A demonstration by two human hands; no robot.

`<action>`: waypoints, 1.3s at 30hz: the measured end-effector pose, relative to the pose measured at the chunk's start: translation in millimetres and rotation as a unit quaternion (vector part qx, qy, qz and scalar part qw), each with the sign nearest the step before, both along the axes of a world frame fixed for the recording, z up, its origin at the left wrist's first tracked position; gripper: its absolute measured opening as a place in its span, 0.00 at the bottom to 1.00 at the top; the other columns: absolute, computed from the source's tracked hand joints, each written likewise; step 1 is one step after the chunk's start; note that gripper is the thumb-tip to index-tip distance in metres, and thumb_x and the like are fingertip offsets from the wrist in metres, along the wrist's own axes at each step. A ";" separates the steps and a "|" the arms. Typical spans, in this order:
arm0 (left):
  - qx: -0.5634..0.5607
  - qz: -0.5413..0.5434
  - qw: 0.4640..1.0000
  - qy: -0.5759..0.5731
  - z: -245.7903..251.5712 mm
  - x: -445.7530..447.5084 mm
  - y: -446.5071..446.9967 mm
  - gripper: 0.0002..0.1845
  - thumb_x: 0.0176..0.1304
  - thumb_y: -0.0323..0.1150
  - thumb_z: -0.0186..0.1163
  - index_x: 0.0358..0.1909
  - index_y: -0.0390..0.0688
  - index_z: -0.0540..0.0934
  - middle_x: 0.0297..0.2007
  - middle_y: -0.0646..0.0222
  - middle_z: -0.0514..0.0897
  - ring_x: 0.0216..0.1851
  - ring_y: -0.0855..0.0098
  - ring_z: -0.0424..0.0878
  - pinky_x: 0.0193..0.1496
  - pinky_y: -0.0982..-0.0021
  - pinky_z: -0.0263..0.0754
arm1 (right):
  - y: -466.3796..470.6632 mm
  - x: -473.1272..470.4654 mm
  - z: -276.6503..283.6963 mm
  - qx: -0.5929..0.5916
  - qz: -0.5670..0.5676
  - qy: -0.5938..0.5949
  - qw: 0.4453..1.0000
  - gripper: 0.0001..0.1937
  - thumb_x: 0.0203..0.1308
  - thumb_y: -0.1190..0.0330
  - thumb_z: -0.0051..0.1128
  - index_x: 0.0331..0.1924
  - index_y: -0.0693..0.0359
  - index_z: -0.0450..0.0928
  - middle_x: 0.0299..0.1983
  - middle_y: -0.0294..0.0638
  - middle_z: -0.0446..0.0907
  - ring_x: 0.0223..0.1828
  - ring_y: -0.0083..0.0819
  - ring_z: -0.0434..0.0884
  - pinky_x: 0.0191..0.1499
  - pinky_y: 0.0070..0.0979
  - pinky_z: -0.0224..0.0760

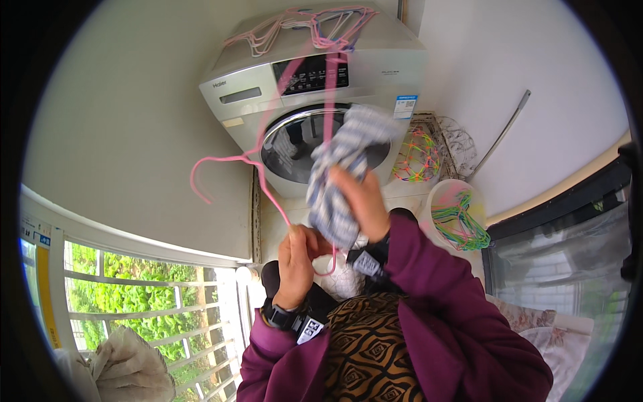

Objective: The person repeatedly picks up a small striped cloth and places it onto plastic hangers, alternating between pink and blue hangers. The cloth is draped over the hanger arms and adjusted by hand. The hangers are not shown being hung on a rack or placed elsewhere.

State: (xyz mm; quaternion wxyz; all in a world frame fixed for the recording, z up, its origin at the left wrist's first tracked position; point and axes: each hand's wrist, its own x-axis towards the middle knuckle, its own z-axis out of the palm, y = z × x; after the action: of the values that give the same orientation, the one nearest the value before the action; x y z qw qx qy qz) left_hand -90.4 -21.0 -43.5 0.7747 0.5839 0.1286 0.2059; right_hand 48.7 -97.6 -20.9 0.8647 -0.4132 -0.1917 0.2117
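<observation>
A pink clothes hanger lies across the air in front of me, its hook to the left. The fingers and thumb of my left hand pinch one side of it near the lower end. My right hand grips a bunched blue-and-white patterned cloth, blurred by motion. One side of the hanger passes into or behind this cloth and shows again below it; the fingers hide whether the cloth wraps right around. The hanger's far end is blurred in front of the washing machine.
Ahead stands a front-loading Haier washing machine with several pink, white and blue hangers on top. To its right are a colourful lattice ball, a pale bucket of green hangers and a leaning pole. A barred window is at left.
</observation>
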 end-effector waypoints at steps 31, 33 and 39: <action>0.321 0.130 0.932 0.111 11.2 -20.8 33.8 0.24 0.76 0.43 0.44 0.28 0.37 0.79 0.13 0.72 0.66 0.16 0.78 0.64 0.20 0.71 0.58 | -34.2 21.9 -11.4 0.069 -0.028 0.048 0.996 0.13 0.64 0.71 0.56 0.51 0.64 0.76 0.42 0.35 0.82 0.41 0.22 0.81 0.44 0.24 0.76; 0.335 0.125 0.929 0.095 11.7 -20.0 30.1 0.24 0.75 0.43 0.45 0.28 0.37 0.79 0.12 0.70 0.65 0.15 0.76 0.64 0.20 0.70 0.59 | -39.0 34.3 0.7 0.109 -0.123 -0.008 0.986 0.11 0.64 0.71 0.55 0.49 0.63 0.77 0.41 0.35 0.82 0.39 0.21 0.81 0.43 0.24 0.76; 0.419 0.073 0.905 0.022 14.8 -9.7 8.9 0.23 0.76 0.41 0.44 0.30 0.35 0.79 0.14 0.69 0.71 0.16 0.78 0.66 0.21 0.71 0.60 | -13.9 1.2 0.3 -0.181 -0.198 -0.593 0.759 0.19 0.49 0.61 0.65 0.44 0.60 0.78 0.47 0.42 0.75 0.52 0.43 0.74 0.58 0.44 0.63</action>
State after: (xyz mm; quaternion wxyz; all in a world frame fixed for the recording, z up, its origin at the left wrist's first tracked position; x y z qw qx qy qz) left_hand -100.1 -12.1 -28.8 0.4387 0.8479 0.0897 0.2838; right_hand 49.8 -111.5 -20.5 0.5101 -0.6336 -0.5381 -0.2208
